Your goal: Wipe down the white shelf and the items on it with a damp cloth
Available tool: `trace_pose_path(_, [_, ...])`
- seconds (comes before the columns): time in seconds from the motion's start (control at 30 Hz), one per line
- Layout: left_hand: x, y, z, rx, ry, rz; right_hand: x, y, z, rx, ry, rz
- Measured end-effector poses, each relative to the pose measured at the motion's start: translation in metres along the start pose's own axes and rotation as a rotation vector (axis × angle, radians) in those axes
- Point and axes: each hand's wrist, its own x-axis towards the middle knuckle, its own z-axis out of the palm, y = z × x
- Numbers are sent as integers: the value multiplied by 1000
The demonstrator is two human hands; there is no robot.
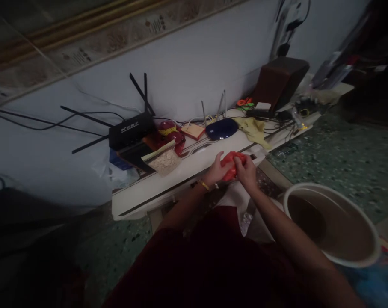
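Observation:
Both of my hands grip a crumpled red plastic bag (pixel 229 163) just in front of the white cabinet's edge. My left hand (pixel 217 170) holds the bag's left side, its thumb raised and a yellow band at the wrist. My right hand (pixel 246 169) closes on the right side with the thumb pressed on top. What the bag contains, if anything, I cannot make out. On the white cabinet top (pixel 194 160) to the left lies a clear pouch of pale flakes (pixel 164 161). Behind the hands is a dark blue oval object (pixel 221 129).
A black router (pixel 132 129) with several antennas stands at the left. Behind are an orange box (pixel 194 131), a yellow cloth (pixel 254 131) and a brown speaker (pixel 282 81). A large white bucket (pixel 350 231) stands at my right on the green speckled floor (pixel 335 158).

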Motion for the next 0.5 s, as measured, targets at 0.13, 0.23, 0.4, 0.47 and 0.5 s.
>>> trace_pose_path(0.13, [-10, 5, -6, 187, 53, 51, 5, 1, 10, 64, -51, 46])
trace_pose_path(0.23, [-15, 9, -11, 272, 100, 148, 15, -2, 25, 198, -96, 174])
trace_pose_path(0.4, [-9, 10, -24, 242, 70, 68, 25, -11, 50, 362, -81, 308])
trace_pose_path(0.47, [-7, 15, -31, 222, 52, 2, 27, -15, 55, 377, -126, 320])
trace_pose_path(0.5, [-7, 20, -35, 214, 45, -8, 28, -17, 57, 384, -167, 324])
